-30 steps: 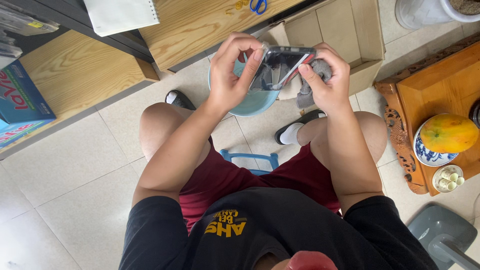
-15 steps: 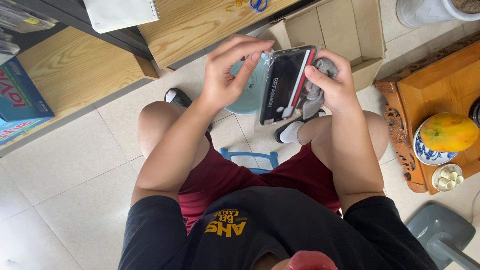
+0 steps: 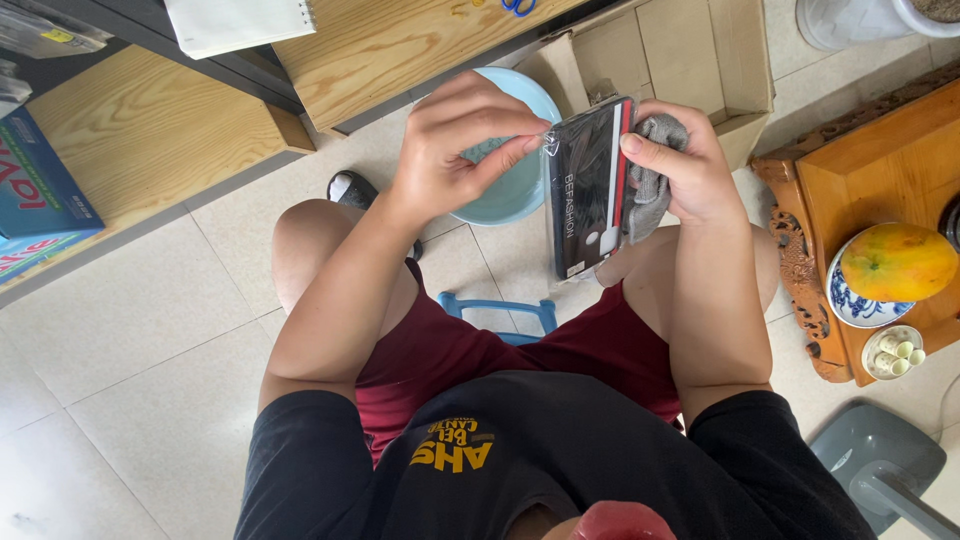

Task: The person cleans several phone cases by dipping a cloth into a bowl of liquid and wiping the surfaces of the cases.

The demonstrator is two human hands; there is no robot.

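Dark flat plastic-wrapped packet [image 3: 588,190] upright; left hand [image 3: 455,150] pinches wrap corner, right hand [image 3: 675,170] grips edge.

Glossy plastic against soft cloth

The dark packet [image 3: 585,190] wears shiny clear plastic film; the grey cloth [image 3: 655,170] looks matt and knitted; the light blue bowl [image 3: 520,190] is smooth, the floor [image 3: 130,330] glazed tile.

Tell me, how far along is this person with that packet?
Looks early. Done: the dark plastic-wrapped packet is up off the floor, held upright by the right hand, which also grips a grey cloth. In hand: the left hand pinches its top corner. Left: the wrapper shows no opening.
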